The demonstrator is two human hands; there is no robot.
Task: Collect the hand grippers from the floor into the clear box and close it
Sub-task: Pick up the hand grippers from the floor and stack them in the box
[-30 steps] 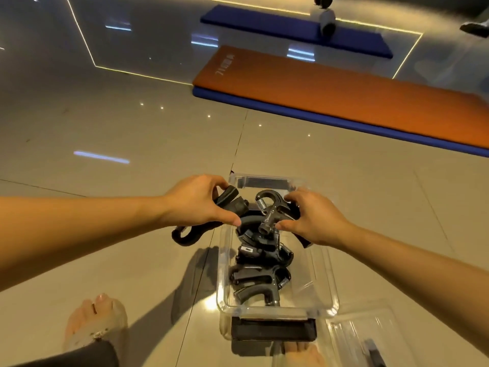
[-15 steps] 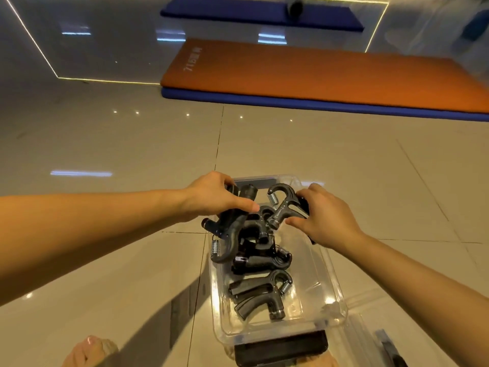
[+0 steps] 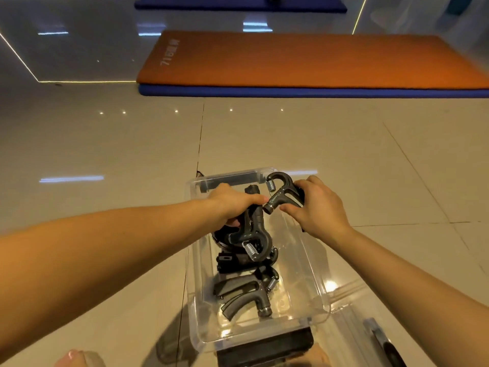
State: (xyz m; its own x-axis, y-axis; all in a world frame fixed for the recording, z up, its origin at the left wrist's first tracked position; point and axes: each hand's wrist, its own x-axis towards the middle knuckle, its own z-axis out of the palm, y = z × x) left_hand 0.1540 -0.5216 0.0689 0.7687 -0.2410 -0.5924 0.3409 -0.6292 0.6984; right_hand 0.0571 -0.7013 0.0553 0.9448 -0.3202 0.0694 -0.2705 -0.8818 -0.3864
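The clear box (image 3: 313, 276) stands open on the floor in front of me, with several black hand grippers (image 3: 242, 291) lying inside. My left hand (image 3: 232, 205) reaches into the far half of the box and holds a black hand gripper (image 3: 254, 234) that rests on the pile. Over the far right corner of the box my right hand (image 3: 315, 207) holds another hand gripper (image 3: 280, 193), spring end up. The clear lid (image 3: 354, 327) lies on the floor at the lower right, beside the box.
An orange mat (image 3: 304, 59) on a blue mat lies across the floor ahead, and another blue mat (image 3: 238, 4) is farther back. A black latch (image 3: 264, 348) sits at the box's near end. My toes (image 3: 76, 358) show at the bottom left.
My left hand has carried its hand gripper from outside the box's left rim to inside it, down onto the pile. My right hand lifted its gripper slightly towards the far right corner.
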